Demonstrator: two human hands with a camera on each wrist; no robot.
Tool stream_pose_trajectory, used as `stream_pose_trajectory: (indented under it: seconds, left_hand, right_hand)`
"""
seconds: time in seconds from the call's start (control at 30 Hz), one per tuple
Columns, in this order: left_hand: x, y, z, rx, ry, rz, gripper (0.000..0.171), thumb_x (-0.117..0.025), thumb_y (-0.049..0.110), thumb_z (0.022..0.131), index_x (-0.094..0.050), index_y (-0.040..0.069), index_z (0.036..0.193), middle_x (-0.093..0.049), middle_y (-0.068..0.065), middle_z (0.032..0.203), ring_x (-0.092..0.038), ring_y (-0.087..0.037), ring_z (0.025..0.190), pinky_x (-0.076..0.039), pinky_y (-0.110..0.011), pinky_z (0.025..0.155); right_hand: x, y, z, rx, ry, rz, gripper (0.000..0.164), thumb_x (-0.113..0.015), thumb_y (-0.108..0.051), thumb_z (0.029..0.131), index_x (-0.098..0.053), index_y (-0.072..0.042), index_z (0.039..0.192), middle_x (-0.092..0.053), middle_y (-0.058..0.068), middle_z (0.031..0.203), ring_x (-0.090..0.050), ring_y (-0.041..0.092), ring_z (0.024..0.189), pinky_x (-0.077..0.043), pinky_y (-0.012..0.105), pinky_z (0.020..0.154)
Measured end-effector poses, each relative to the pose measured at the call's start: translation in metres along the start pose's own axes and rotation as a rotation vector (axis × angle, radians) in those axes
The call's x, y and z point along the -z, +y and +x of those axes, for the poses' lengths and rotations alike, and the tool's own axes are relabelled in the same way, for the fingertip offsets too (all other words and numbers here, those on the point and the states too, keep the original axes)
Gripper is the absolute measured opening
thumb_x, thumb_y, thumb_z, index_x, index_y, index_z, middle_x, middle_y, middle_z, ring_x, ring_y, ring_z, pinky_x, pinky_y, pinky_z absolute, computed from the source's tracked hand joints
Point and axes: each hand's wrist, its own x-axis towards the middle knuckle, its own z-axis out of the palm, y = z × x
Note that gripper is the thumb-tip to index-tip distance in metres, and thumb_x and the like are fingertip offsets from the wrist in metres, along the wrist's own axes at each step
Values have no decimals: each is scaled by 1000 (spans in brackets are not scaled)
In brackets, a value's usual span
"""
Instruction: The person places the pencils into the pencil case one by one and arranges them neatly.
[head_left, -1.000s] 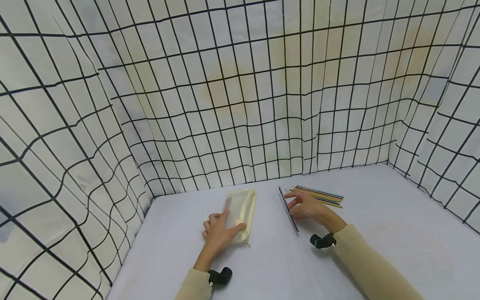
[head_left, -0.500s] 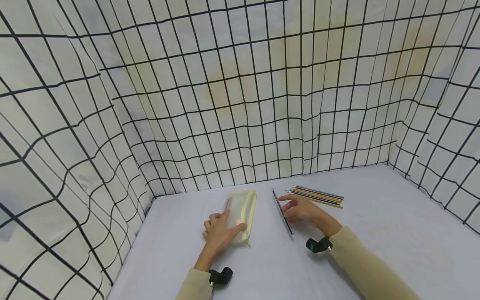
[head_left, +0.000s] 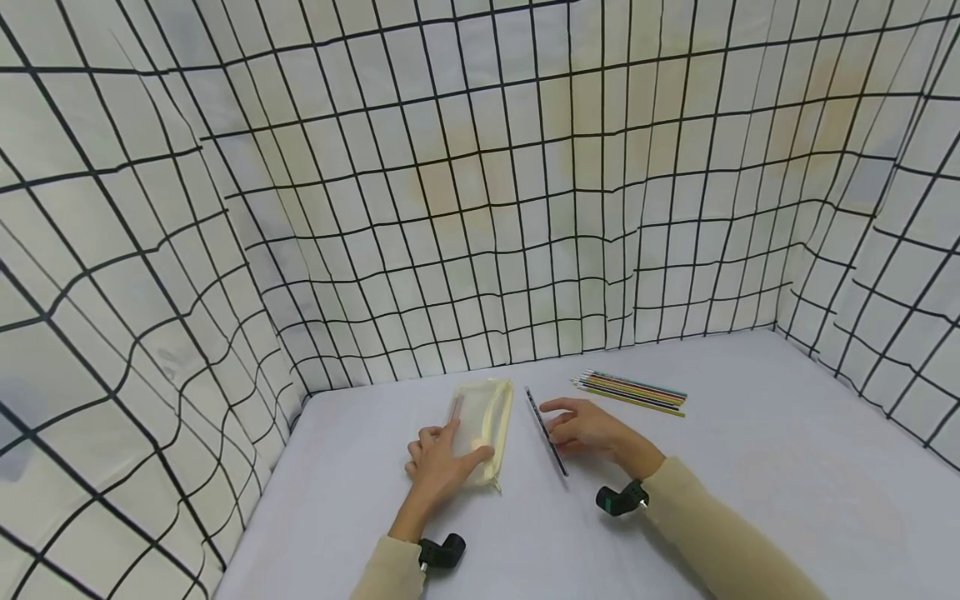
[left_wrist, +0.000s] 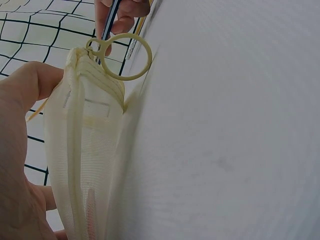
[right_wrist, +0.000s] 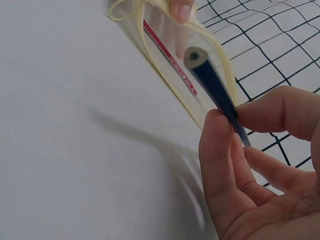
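Observation:
My left hand (head_left: 437, 467) grips a pale yellow mesh pencil case (head_left: 474, 408), thumb on one side and fingers on the other. The left wrist view shows the case (left_wrist: 97, 145) with a large zip-pull ring (left_wrist: 131, 78) at one end. Inside lies a slim red-striped item (right_wrist: 172, 62), seen through the mesh. A dark blue pencil (head_left: 545, 432) is pinched between the thumb and fingertips of my right hand (head_left: 592, 429), right of the case. Its bare wooden end (right_wrist: 196, 58) points towards the right wrist camera, and the case lies beyond it.
Several colored pencils (head_left: 633, 394) lie side by side behind my right hand. A white cloth covers the table (head_left: 750, 483). White sheets with a black grid (head_left: 525, 208) rise at the back and both sides.
My right hand has moved left with the pencil, away from the other pencils and closer to the case. The left hand and the case have stayed put.

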Motion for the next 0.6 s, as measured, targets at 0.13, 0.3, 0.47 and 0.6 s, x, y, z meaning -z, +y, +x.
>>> stream_pose_trajectory:
  seconds: [0.13,0.3,0.47,0.6]
  left_hand:
    - [-1,-1,1,2,-1,14,93,-76,61,76,-49,14,152,-41,-20,144,-33,-41,127,-29,-56,91]
    - [-2,-2,2,-2,0,15,94,-76,61,76,-49,14,152,-41,-20,144,-32,-42,129,-28,-57,91]
    - [-3,-3,2,-9,12,12,94,-74,63,76,-49,14,152,-42,-20,143,-31,-42,128,-27,-57,92]
    - [-3,-3,2,-13,22,13,93,-74,62,76,-50,13,151,-42,-20,142,-32,-42,127,-28,-57,91]
  right_hand:
    - [-8,-2,2,-17,3,-1,58,-70,1,83,-60,-10,139,-66,10,109,-65,18,87,-59,33,76]
    - [-20,-6,6,-22,-1,8,54,-70,0,85,-62,-10,138,-65,11,111,-66,18,87,-59,32,75]
    - [-31,-10,10,-21,-11,19,53,-70,-1,86,-61,-8,138,-66,12,111,-67,18,87,-59,32,76]
    - [-39,-13,13,-9,-17,34,53,-68,1,87,-60,-4,138,-67,13,109,-66,18,88,-60,33,78]
